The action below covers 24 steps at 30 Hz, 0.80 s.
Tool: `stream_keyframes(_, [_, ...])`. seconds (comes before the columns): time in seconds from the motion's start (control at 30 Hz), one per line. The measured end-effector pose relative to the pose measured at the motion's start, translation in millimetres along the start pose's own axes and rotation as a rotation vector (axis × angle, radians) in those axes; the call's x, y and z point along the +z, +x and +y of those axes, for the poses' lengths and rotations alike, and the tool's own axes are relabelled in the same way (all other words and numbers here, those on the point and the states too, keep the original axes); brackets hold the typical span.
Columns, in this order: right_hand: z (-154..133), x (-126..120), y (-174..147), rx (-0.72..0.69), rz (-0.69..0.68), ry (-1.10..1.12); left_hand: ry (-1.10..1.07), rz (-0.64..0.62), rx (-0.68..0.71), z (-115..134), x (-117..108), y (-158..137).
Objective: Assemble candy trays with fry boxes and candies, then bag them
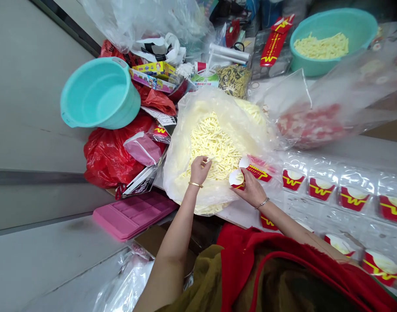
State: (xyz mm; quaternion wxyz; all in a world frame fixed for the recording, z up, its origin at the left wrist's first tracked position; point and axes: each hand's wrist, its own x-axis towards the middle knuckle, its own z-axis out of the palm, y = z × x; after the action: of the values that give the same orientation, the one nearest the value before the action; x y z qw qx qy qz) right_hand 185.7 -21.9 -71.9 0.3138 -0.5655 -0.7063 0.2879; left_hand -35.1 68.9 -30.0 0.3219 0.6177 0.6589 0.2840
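Observation:
A large clear plastic bag lies wide, full of pale yellow fry-shaped sticks. Over the near part of the heap, my left hand has its fingertips pinched on a few sticks. My right hand grips a small red and white fry carton at the bag's right edge, its mouth facing the heap and some pale yellow inside. Just behind that hand lies a stack of red fry cartons with yellow marks, partly in clear plastic.
Rows of clear-wrapped fry cartons line the table at right. One turquoise basin sits at left on red bags; another basin at back right holds sticks. A bag of pink and white pieces and a pink tray lie nearby.

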Motion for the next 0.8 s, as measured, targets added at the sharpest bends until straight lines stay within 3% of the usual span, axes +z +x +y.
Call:
stream_keyframes(0.2, [-7,4,4,0.000,-0.017,0.001,-0.345,0.117,-0.295,0,-6,-8])
stream_keyframes(0.37, [-16,6,7,-0.003,-0.031,0.012,-0.669,0.013,-0.369,25,-11,-22])
stream_keyframes(0.47, [-27,8,14,0.003,-0.034,0.028,-0.720,-0.034,-0.341,39,-4,-37])
stream_keyframes(0.53, [-33,8,20,0.017,-0.016,0.036,-0.648,-0.054,-0.283,44,5,-47])
stream_keyframes(0.63, [-37,6,24,0.027,0.023,0.023,-0.341,-0.068,-0.113,45,13,-58])
stream_keyframes(0.8, [-29,-2,20,-0.064,0.042,-0.040,0.060,-0.120,0.161,53,8,-63])
